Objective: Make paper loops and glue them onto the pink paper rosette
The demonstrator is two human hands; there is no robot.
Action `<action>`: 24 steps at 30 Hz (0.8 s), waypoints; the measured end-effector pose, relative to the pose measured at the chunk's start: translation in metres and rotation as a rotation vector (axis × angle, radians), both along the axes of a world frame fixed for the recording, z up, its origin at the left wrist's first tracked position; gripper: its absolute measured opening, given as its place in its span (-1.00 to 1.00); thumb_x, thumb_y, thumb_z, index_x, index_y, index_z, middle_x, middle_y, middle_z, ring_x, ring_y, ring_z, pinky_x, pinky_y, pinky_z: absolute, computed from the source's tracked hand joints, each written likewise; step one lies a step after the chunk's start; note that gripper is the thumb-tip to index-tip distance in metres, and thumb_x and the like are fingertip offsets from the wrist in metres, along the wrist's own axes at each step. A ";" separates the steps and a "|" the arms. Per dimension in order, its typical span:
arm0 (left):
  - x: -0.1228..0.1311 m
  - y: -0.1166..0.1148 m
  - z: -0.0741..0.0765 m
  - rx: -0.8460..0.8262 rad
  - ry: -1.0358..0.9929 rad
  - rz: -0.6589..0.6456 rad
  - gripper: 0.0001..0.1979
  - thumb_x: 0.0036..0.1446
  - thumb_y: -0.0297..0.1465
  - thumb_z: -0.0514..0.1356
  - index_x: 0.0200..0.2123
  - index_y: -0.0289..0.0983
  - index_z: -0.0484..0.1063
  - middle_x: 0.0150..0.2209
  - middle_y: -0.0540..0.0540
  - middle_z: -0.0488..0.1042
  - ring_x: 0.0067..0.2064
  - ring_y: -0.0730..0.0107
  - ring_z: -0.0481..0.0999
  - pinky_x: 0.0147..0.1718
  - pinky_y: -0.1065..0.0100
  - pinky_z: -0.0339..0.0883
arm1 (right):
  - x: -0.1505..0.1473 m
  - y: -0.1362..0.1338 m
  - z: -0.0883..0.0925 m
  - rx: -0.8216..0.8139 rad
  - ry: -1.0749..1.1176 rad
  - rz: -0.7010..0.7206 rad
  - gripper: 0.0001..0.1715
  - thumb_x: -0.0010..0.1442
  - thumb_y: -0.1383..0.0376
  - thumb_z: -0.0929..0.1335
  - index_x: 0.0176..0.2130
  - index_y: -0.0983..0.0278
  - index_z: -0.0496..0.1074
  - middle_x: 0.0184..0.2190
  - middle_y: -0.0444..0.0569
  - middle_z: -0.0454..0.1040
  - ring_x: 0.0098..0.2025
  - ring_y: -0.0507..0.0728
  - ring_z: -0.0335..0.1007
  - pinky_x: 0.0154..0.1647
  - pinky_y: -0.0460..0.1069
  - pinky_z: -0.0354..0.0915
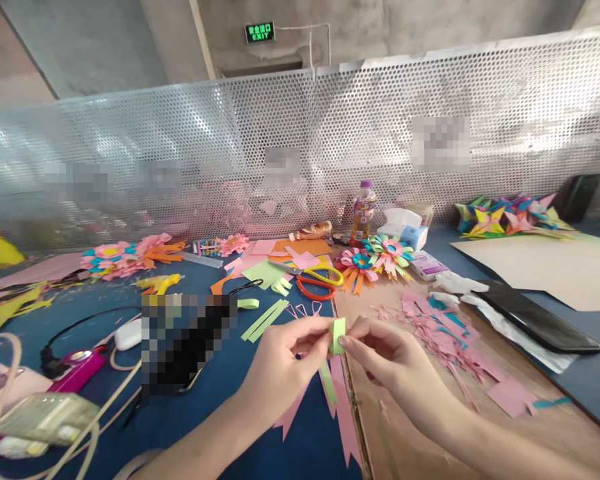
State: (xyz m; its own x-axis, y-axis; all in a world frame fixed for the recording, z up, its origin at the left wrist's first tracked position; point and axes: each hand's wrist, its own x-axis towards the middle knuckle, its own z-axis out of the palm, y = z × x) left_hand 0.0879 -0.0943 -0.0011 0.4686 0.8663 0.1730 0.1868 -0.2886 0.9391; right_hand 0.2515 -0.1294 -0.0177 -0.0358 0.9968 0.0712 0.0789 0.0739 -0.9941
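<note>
Between my two hands, a small light-green paper strip (339,333) is held up, bent or folded, near the middle of the view. My left hand (297,347) pinches its left side with thumb and fingers. At its right edge, my right hand (380,347) grips it with thumb and forefinger. Below the hands lie pink paper tails (347,413) with notched ends and a green strip among them; their upper part is hidden. Left of my left hand lie flat green strips (265,320) and a curled green loop (247,304). Pink paper loops (304,309) show just beyond the hands.
Scissors (317,283) with red and yellow handles lie ahead. A yellow glue gun (160,283) and cables are at left. Pink scraps (440,333) cover the cardboard (400,427) at right. Paper flowers (390,253), a bottle (364,213) and tissues (405,227) stand before the perforated panel (220,147).
</note>
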 end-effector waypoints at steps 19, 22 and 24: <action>-0.003 -0.003 -0.002 -0.009 -0.011 -0.040 -0.74 0.18 -0.29 0.11 -0.10 -0.18 0.47 -0.36 -0.05 0.49 -0.32 0.36 0.46 -0.30 0.37 0.37 | 0.000 -0.002 -0.001 -0.024 0.008 0.028 -0.67 0.13 0.09 0.34 -0.48 0.28 0.34 -0.59 -0.23 0.13 -0.55 -0.05 -0.06 -0.57 -0.12 -0.08; -0.002 -0.004 -0.001 -0.020 -0.025 -0.043 -0.75 0.17 -0.29 0.13 -0.11 -0.18 0.48 -0.35 -0.05 0.49 -0.32 0.37 0.46 -0.30 0.38 0.38 | 0.000 -0.002 -0.001 -0.022 -0.005 0.031 -0.66 0.13 0.08 0.33 -0.48 0.29 0.33 -0.59 -0.23 0.14 -0.55 -0.05 -0.05 -0.56 -0.12 -0.07; -0.002 -0.004 -0.002 -0.031 -0.026 -0.046 -0.75 0.17 -0.29 0.13 -0.11 -0.18 0.48 -0.32 -0.05 0.49 -0.30 0.37 0.47 -0.30 0.38 0.39 | 0.000 -0.001 -0.001 -0.017 -0.007 0.032 -0.67 0.13 0.09 0.34 -0.48 0.29 0.34 -0.58 -0.22 0.17 -0.55 -0.05 -0.03 -0.56 -0.12 -0.05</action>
